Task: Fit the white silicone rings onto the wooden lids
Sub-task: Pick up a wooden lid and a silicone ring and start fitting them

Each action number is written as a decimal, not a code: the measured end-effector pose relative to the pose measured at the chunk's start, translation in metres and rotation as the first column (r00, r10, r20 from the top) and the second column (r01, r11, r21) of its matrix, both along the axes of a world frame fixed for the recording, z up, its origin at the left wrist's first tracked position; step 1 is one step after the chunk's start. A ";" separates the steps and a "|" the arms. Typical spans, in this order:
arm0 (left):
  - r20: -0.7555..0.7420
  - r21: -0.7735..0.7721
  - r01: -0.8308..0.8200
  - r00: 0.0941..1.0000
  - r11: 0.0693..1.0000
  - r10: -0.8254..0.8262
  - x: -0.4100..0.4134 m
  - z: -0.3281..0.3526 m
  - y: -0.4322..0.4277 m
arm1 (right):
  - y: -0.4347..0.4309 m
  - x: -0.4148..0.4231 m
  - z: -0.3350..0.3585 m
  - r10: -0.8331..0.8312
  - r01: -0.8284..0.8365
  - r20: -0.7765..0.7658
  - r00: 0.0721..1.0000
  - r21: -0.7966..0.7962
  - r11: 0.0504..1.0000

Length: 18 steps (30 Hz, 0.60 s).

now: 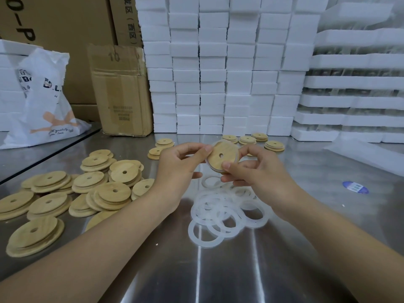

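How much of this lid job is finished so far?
Probably done: the small lid stacks at the back. In hand: the left hand and right hand hold one lid, a ring partly round it. Left: the large lid pile and the heap of loose rings.

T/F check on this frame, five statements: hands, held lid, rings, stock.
1. The left hand and right hand both hold one wooden lid above the table. True.
2. The loose silicone rings lie left of the lid pile. False: the rings lie right of the lid pile, under the hands.
3. The held lid has a centre hole. True.
4. The blue sticker is stuck on the held lid. False: it lies on the table, right of the hands.
5. Small lid stacks stand behind the hands, near the foam blocks. True.
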<state>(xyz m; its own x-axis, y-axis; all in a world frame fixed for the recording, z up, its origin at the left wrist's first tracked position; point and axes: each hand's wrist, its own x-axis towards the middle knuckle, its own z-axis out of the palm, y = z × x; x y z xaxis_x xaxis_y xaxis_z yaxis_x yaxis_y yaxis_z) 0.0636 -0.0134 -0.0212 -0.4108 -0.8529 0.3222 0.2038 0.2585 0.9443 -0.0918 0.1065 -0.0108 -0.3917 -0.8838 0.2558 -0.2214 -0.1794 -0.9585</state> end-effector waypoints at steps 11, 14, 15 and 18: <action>-0.054 0.128 0.089 0.995 0.988 -0.082 0.000 0.008 0.001 | 0.000 -0.008 0.002 0.057 -0.055 -0.069 0.996 0.023 0.998; -0.002 0.044 0.061 0.998 0.997 -0.061 0.002 0.009 0.000 | 0.000 -0.008 0.001 0.041 -0.039 -0.083 0.996 0.028 0.999; 0.010 0.020 0.056 0.998 0.998 -0.056 0.002 0.009 0.000 | 0.000 -0.008 0.001 0.040 -0.037 -0.089 0.995 0.028 0.999; 0.016 0.041 0.089 0.996 0.995 -0.090 0.003 0.010 -0.001 | 0.001 -0.009 0.002 0.044 -0.041 -0.116 0.992 0.022 0.999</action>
